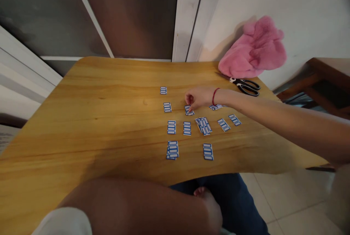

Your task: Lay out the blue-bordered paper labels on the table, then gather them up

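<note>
My right hand [201,97], a red cord at its wrist, reaches across the table from the right. Its fingers are bent together, and the fingertips touch a small sheet of blue-bordered white labels [189,111], partly covering it. Just under the wrist, more label sheets [216,107] lie partly hidden. Towards me is an overlapping pile of label sheets [203,126], with a single label sheet [187,128] to its left. My left hand [209,205] rests low over my lap, below the table edge. Its visible fingertips are curled; whatever they may hold is hidden.
Other label sheets [171,127] lie spread in loose rows on the wooden table [109,118]. Black-handled scissors [246,84] lie at the back right, beside a pink plush item [254,50] against the wall. A dark wooden piece of furniture [314,81] stands beyond the right edge.
</note>
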### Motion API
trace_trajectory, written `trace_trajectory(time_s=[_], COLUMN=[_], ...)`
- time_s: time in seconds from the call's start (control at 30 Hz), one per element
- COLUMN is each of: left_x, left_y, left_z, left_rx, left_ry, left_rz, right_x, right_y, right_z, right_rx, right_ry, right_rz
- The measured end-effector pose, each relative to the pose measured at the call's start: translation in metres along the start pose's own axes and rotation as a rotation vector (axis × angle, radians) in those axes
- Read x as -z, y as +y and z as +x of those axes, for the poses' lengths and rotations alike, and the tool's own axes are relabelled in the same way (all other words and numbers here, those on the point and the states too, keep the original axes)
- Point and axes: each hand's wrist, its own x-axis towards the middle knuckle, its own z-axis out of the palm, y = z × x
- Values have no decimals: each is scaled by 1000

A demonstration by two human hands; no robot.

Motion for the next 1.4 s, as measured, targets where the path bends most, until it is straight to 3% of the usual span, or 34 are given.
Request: trace_trajectory(time_s=[0.13, 0.3, 0.43, 0.5, 0.67, 0.87, 1.03, 1.2, 1.4], left_x=[25, 33, 34, 39, 55, 65, 62, 53, 48], left_y=[-2, -5, -5, -6, -7, -10, -9, -9, -8], left_z=[-16, -20, -19, -21, -29, -39, -40, -35, -32], left_rx=[-60, -123, -131, -156, -133, -232, -286, -306, -289], left_ry=[-255, -260, -350, -376, -368, -328, -383, -300, -317], left_rz=[70, 100, 116, 134, 129, 154, 209, 217, 244], right_x=[6, 9, 2, -1, 1, 5, 5, -1, -7], right_y=[-7, -7, -5, -5, -5, -3, -3, -2, 1], right_z=[-6, -7, -3, -1, -1, 1, -1, -4, -5], right_rx=[-64, -121, -59, -32, -61, -76, -73, -71, -25], right_ry=[-32, -42, 64, 46, 4, -64, -72, -65, 20], right_rz=[-41, -62, -3, 24, -11, -3, 6, 58, 134])
